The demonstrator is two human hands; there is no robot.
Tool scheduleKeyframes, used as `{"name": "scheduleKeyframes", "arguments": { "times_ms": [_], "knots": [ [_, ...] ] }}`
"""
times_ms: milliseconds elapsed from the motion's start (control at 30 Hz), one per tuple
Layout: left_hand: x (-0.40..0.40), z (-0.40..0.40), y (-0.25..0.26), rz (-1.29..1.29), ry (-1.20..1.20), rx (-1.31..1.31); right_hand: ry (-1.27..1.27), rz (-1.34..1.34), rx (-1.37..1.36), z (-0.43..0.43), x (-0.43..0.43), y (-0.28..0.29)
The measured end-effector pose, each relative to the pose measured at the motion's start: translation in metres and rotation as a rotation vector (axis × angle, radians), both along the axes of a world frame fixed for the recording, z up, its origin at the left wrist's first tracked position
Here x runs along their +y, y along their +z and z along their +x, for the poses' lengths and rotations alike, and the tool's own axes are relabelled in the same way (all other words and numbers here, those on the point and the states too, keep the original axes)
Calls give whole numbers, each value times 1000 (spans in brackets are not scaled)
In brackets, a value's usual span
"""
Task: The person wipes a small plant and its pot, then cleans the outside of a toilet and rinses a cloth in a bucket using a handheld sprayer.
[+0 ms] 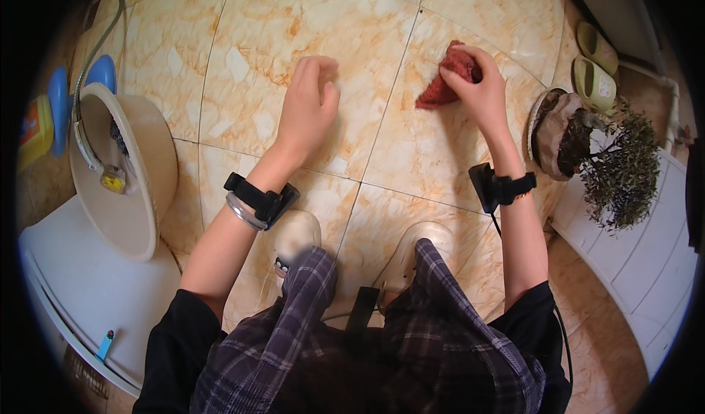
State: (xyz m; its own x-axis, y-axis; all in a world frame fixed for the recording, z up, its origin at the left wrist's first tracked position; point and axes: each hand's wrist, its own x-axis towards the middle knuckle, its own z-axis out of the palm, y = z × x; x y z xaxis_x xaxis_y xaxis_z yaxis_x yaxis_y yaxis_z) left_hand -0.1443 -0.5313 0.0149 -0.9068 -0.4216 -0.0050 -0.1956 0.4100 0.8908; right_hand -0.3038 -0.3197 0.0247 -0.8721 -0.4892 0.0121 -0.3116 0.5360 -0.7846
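My right hand [475, 83] grips a bunched red cloth [439, 92], whose lower corner hangs out to the left of the fingers over the tiled floor [369, 100]. To the left, my left hand [313, 94] is held over the tiles with its fingers curled loosely and the thumb apart; nothing shows in it. Black straps with small devices sit on both wrists, and a silver bangle is on the left one. My two pale shoes stand on the tiles below the hands.
At left, a beige plastic basin [160, 161] holding a metal faucet hose [82, 94] rests on a white surface [110, 298]. A potted small tree [617, 166] stands at right beside a white slatted surface [650, 249]. Green slippers [592, 92] lie behind the pot.
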Motion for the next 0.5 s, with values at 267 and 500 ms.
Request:
{"name": "scheduleKeyframes", "arguments": {
  "times_ms": [267,500],
  "knots": [
    [3,-5,0,-26,-29,-2,63,-166,-57,-69,-36,-15],
    [0,2,-2,-24,-17,-47,156,204,184,-67,-79,-8]
  ]
}}
